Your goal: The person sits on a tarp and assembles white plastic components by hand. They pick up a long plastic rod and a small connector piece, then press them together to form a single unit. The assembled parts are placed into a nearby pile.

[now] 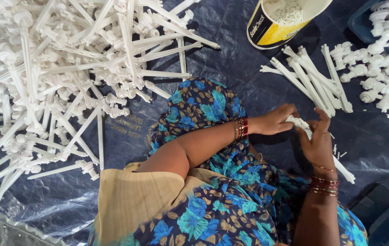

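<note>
Both hands grip one white plastic stick (305, 129): the left hand (277, 120) pinches its upper end, the right hand (317, 141) wraps it just below. The stick lies over a blue tarp (231, 41), below a yellow cup (280, 22), near a bundle of bare sticks (311, 79).

White plastic sprues (57, 77) on a dark blue tarp (231, 41); blue floral dress (212, 114), yellow-and-white tub (272, 32), seemingly red-gold bangles (241, 128).
</note>
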